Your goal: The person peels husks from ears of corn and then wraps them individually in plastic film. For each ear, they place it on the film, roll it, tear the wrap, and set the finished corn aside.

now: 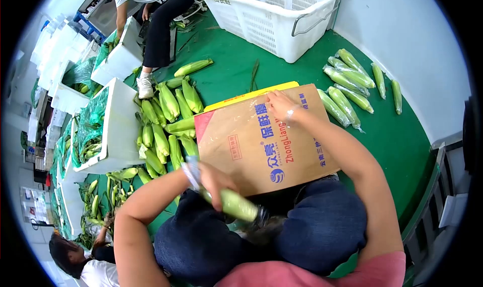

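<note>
My left hand (215,182) is closed around an ear of corn (237,205) with pale green husk, held low over my lap in front of the cardboard. A dark object (261,216) shows at the corn's far end, too blurred to name. My right hand (280,106) rests on the far part of a printed brown cardboard sheet or box (241,151), its fingers bent down against the surface. Whatever is under those fingertips is hidden, though a shiny, clear film-like patch shows beside them. A yellow edge (251,96) sticks out behind the cardboard.
Unwrapped corn (161,111) is heaped to the left. Several plastic-wrapped ears (347,80) lie at right on the green floor (226,55). A white basket (271,23) stands at the back. White boxes (118,131) hold greens. Two other people work at left.
</note>
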{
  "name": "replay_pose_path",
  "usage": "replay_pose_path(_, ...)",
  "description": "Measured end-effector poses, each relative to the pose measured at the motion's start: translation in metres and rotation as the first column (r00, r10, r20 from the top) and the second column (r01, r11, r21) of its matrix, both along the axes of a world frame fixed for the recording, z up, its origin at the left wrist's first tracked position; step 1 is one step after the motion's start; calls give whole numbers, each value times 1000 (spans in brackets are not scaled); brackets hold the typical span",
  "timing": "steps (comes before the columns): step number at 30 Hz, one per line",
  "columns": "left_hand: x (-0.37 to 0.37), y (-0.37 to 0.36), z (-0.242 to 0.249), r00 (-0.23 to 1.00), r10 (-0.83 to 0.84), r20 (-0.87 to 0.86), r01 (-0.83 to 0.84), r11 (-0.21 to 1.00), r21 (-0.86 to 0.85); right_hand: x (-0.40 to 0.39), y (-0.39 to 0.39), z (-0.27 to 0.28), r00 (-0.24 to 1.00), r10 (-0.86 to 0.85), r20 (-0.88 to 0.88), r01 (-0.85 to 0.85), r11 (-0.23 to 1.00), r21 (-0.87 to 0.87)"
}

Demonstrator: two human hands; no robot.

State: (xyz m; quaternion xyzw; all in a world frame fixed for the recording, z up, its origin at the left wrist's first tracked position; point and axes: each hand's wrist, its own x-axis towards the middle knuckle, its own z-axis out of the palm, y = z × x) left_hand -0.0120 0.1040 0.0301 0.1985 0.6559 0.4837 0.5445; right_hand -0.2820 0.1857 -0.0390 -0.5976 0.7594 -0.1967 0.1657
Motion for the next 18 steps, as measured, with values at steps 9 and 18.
replay_pose_path(9, -18, 3, 54, -221, 885, 409, -801, -405, 442, 125, 61, 50, 248, 385, 889, -232, 915, -331)
replay_pose_path(18, -21, 18, 94, -579, 775, -253, -700, -314, 641, 114, 83, 70, 677, 337, 655, -136, 931, -338)
